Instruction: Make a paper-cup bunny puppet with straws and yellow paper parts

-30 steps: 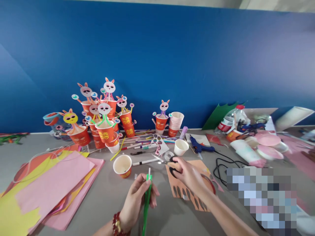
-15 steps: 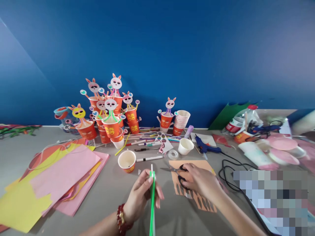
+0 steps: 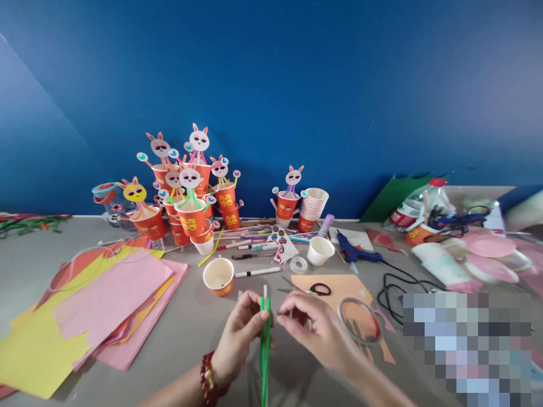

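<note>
My left hand (image 3: pixel 244 333) is closed around a bundle of thin green straws (image 3: pixel 265 362), held upright in front of me with a short white stick end (image 3: pixel 265 290) showing above them. My right hand (image 3: pixel 311 328) hovers just right of the straws' top, thumb and fingertips drawn together; whether a small piece is pinched there is hidden. Black-handled scissors (image 3: pixel 320 289) lie behind it, partly covered, over an orange cut paper sheet (image 3: pixel 339 281). A ring-shaped tape roll (image 3: pixel 340 317) rests by my right wrist.
A paper cup (image 3: pixel 218 276), a white marker (image 3: pixel 258 272) and a small tape roll (image 3: pixel 298 264) lie beyond my hands. Rabbit figures in orange cups (image 3: pixel 190 220) stand at the back left. Coloured paper (image 3: pixel 114 305) covers the left; a blue glue gun (image 3: pixel 358 253) with black cord lies right.
My right hand has let go of the scissors, leaving them on the table, and moved left to beside the straws. My left hand keeps its hold, with the straws now slightly spread at the top.
</note>
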Available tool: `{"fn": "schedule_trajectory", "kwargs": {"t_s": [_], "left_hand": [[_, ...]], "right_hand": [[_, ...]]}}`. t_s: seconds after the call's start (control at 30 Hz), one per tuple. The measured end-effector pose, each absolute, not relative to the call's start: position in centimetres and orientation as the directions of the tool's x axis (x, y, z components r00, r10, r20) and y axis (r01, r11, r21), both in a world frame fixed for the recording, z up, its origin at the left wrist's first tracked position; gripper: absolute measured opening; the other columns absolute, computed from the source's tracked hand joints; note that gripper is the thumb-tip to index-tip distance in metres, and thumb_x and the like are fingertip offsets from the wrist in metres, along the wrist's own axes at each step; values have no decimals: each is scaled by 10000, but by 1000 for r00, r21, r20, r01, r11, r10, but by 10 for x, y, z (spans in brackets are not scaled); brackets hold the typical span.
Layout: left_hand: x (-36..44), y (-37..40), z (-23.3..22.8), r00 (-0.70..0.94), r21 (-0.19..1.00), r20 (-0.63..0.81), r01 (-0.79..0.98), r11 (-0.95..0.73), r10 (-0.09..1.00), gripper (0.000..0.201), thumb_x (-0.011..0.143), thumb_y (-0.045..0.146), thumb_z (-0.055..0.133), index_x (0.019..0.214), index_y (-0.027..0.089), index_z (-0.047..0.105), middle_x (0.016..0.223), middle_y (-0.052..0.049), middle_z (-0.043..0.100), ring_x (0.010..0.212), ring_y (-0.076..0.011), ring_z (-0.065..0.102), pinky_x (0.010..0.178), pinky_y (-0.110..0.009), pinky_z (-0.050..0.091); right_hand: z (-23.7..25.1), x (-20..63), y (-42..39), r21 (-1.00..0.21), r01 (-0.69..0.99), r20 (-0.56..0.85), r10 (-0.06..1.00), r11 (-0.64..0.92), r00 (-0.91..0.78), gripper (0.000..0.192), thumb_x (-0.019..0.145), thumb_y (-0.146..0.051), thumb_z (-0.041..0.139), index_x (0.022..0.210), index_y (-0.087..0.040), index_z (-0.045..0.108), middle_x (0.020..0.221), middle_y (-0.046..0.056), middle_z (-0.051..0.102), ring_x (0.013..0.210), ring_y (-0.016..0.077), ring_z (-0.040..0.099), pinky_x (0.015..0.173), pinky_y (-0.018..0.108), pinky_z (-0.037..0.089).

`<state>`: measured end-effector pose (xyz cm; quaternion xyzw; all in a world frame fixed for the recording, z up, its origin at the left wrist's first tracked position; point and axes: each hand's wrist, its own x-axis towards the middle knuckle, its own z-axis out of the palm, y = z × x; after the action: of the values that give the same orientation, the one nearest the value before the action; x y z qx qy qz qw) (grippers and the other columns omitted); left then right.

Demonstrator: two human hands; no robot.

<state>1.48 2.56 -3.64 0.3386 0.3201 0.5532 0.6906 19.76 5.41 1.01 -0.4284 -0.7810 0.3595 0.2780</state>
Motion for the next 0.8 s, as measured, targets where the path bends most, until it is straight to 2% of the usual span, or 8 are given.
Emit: {"fn": "schedule_trajectory", "kwargs": {"t_s": [0.13,0.3,0.6,0.8], "left_hand": [[14,28,-38,118,845,-38,-527,95,992,288,788,345,765,888,194,541,813,7,578,683,-112,554,569,-230,518],[14,30,-35,67,881,12,-473,21,998,283,759,313,796,828,177,558,777,6,591,729,-102,525,673,-204,445],[17,32,-39,146,918,-38,-386,92,989,347,732,371,806,797,182,522,727,24,530,652,-94,456,586,-195,378],[18,31,-41,224,924,-122,-329,193,967,376,729,445,789,776,180,527,660,37,506,552,-77,439,520,-194,352]], "right_hand": [[6,179,57,-883,373,86,880,285,-467,307,932,-427,566,730,-198,530,670,-27,523,601,118,473,513,214,327],[0,179,64,-905,340,69,876,257,-478,333,960,-443,509,740,-194,525,687,-22,495,636,127,451,550,228,323],[-15,180,66,-977,167,31,865,132,-501,237,906,-360,596,756,-187,536,681,-40,459,624,111,413,555,219,312],[-22,183,68,-985,142,15,868,98,-496,224,914,-314,565,735,-194,504,654,-54,433,579,96,384,525,210,293]]}}
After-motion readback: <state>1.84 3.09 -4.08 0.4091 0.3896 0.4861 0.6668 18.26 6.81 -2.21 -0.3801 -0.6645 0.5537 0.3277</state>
